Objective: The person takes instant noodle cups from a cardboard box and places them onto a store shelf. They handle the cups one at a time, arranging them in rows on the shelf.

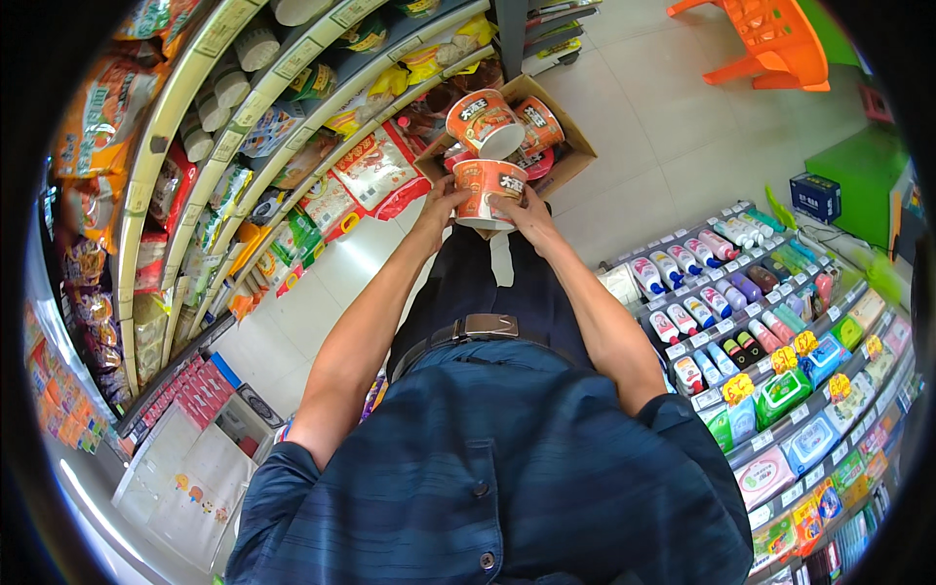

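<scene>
An orange instant noodle cup point(488, 191) is held between my two hands, in front of my legs. My left hand point(443, 210) grips its left side, and my right hand point(528, 217) grips its right side, with fingers on the front. Just beyond it, a second orange noodle cup point(482, 126) lies tilted with its pale base towards me, over an open cardboard box point(574, 162). Inside the box are another orange cup point(540, 126) and red-lidded packages, partly hidden behind the two nearer cups.
Curved shelves point(292, 62) with packaged food rise on the left. Large red and white bags point(376, 164) lie beside the box. On the right, a display rack point(702, 336) holds tubes and wipes. An orange plastic chair point(779, 40) stands on the tiled floor point(629, 95).
</scene>
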Demonstrator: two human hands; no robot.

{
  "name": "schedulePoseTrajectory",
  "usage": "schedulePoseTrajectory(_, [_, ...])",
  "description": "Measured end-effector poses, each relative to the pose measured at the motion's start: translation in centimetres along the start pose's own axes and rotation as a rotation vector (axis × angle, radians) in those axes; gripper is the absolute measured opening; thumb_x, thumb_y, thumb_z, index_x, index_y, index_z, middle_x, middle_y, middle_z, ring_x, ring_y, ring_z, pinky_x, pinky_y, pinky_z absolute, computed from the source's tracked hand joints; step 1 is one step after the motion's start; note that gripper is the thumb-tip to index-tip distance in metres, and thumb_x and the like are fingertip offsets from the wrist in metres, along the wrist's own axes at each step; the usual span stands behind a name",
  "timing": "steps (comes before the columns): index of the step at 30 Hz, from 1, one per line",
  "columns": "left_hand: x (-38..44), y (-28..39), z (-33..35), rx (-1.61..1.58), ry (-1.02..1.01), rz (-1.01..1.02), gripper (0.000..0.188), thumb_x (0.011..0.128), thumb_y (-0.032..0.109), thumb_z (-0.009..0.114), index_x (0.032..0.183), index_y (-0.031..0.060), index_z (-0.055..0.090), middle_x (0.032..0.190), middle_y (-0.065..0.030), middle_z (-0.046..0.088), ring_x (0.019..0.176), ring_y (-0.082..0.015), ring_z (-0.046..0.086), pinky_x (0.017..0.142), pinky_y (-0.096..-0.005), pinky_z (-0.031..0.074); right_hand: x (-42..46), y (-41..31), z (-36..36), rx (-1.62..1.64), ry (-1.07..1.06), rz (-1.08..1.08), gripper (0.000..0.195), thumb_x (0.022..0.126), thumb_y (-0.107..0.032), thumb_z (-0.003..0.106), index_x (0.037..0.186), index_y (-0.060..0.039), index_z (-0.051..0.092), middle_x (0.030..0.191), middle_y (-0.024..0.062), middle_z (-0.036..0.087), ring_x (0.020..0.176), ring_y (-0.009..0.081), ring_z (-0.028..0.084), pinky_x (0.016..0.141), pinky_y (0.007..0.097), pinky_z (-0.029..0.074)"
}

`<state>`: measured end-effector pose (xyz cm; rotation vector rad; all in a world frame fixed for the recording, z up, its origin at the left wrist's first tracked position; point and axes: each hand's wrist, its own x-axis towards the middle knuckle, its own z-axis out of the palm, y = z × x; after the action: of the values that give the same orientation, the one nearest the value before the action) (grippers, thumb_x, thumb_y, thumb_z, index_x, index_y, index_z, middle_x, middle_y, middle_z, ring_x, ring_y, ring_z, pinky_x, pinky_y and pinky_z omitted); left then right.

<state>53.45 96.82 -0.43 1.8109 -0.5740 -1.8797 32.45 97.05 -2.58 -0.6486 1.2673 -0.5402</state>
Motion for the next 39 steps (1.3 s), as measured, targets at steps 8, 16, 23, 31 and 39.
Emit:
schedulePoseTrajectory(8, [-6.1,7.1,2.0,0.048,0.078,0.096,0.072,0.092,0.056,0.07,0.139,0.0056,0.051,0.115,-0.0092,0.064,0.102,-0.0164,0.063,0.084,-0.0363,0.054,-4.6,-7.8,-1.2,0.043,-0.064,0.125,0.099,0.085,-0.069,0.07,0.139,0.0104,0.049,0.125,0.0249,0.066,0.107,0.0325,0.072,0.087,0.0441,0.063])
schedulePoseTrajectory(16, [-9.9,10.9,4.7,-0.013,0.042,0.12,0.082,0.084,0.063,0.07,0.142,0.0085,0.05,0.125,-0.0128,0.06,0.112,-0.0245,0.058,0.093,-0.0479,0.049,-7.2,-13.6,-3.4,-0.062,-0.095,0.023,0.099,0.082,-0.072,0.071,0.132,0.0131,0.057,0.112,0.0258,0.071,0.095,0.0322,0.075,0.078,0.0428,0.065])
schedulePoseTrajectory(23, [-11.0,11.0,6.2,-0.093,0.039,0.161,0.068,0.089,0.06,0.066,0.136,0.0128,0.055,0.12,-0.0083,0.062,0.107,-0.0225,0.058,0.091,-0.047,0.048,-8.0,-15.5,-5.0,-0.212,-0.063,-0.071,0.1,0.082,-0.077,0.068,0.123,0.0144,0.063,0.104,0.0258,0.073,0.091,0.0324,0.076,0.073,0.0404,0.066])
schedulePoseTrajectory(31, [-12.4,11.8,6.3,-0.093,0.057,0.239,0.061,0.091,0.059,0.066,0.13,0.0126,0.058,0.115,-0.005,0.062,0.099,-0.0168,0.06,0.085,-0.0406,0.052,-9.7,-18.1,-4.7,-0.234,-0.062,-0.181,0.1,0.083,-0.073,0.07,0.123,0.0173,0.06,0.106,0.0263,0.072,0.085,0.031,0.077,0.069,0.0394,0.066])
schedulePoseTrajectory(39, [-17.2,16.2,5.8,-0.13,0.097,0.42,0.075,0.092,0.057,0.067,0.139,0.003,0.047,0.119,-0.0115,0.065,0.099,-0.0189,0.065,0.086,-0.0394,0.053,-11.7,-23.7,-2.4,-0.269,-0.063,-0.27,0.096,0.084,-0.068,0.074,0.122,0.0193,0.059,0.105,0.0264,0.071,0.085,0.0302,0.076,0.065,0.0385,0.066])
